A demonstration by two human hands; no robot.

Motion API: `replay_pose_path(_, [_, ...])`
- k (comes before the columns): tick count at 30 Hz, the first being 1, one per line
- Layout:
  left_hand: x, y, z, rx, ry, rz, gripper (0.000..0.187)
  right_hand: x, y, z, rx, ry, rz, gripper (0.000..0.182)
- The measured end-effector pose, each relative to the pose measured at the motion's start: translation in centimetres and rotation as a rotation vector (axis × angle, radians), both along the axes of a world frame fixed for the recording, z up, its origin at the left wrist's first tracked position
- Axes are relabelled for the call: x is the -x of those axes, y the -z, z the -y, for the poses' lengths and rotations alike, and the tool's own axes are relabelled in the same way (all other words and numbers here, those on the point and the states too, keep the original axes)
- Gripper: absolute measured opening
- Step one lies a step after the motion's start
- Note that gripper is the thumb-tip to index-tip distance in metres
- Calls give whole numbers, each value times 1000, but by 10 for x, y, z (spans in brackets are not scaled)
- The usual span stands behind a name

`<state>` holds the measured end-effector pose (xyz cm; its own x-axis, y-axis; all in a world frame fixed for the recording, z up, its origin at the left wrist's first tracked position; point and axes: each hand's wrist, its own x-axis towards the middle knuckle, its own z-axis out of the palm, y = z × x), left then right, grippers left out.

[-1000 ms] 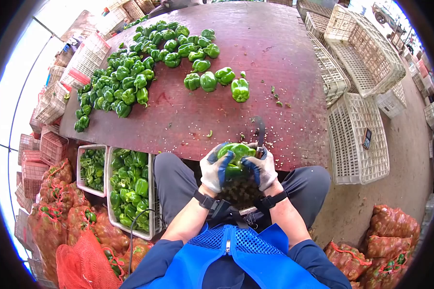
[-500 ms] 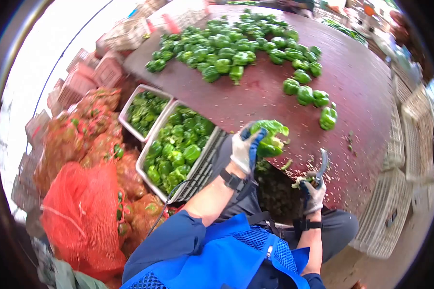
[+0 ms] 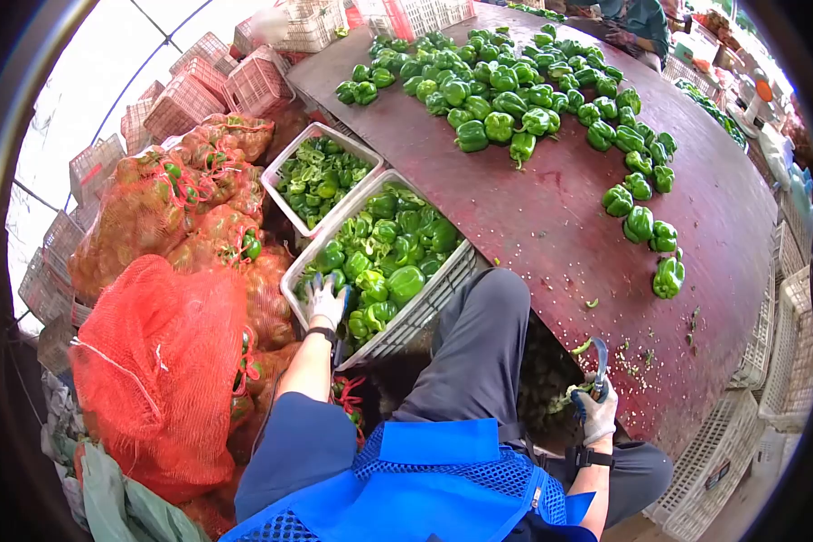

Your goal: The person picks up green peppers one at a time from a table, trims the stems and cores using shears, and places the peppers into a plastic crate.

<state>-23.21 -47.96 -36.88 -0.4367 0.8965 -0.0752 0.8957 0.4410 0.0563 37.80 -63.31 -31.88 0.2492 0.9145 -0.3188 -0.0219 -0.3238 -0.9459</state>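
My left hand [image 3: 326, 303], in a white and blue glove, reaches into the near side of a white crate [image 3: 291, 282] full of green bell peppers [image 3: 406, 284]. Its fingers are spread and no pepper shows in its grasp. Gloved too, my right hand [image 3: 598, 414] is closed around a knife with a curved blade [image 3: 602, 358], held at the edge of the dark red table [image 3: 560, 212]. A pale green scrap of pepper [image 3: 565, 397] is by the right fingers. Whole green peppers [image 3: 506, 95] lie across the table.
A smaller white crate [image 3: 278, 191] holds cut green pieces. Red mesh sacks [image 3: 167, 379] stand at left, with stacked plastic crates [image 3: 185, 104] behind. More crates [image 3: 714, 461] stand at right. Seeds dot the table. Another person [image 3: 646, 27] sits across it.
My left hand has moved left from the table edge to the crate and let go of the pepper it held. My right hand still holds the knife. The view has shifted.
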Motion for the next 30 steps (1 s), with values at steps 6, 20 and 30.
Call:
replay_pose_path(6, [-10, 21, 3, 162, -126, 12, 75, 8, -9, -1, 137, -96, 319, 34])
replay_pose_path(20, [-137, -85, -149, -310, 353, 848, 34, -15, 2, 3, 63, -96, 216, 37])
replay_pose_path(30, [-604, -116, -142, -86, 1006, 689, 76, -42, 15, 6, 3, 476, 0, 40])
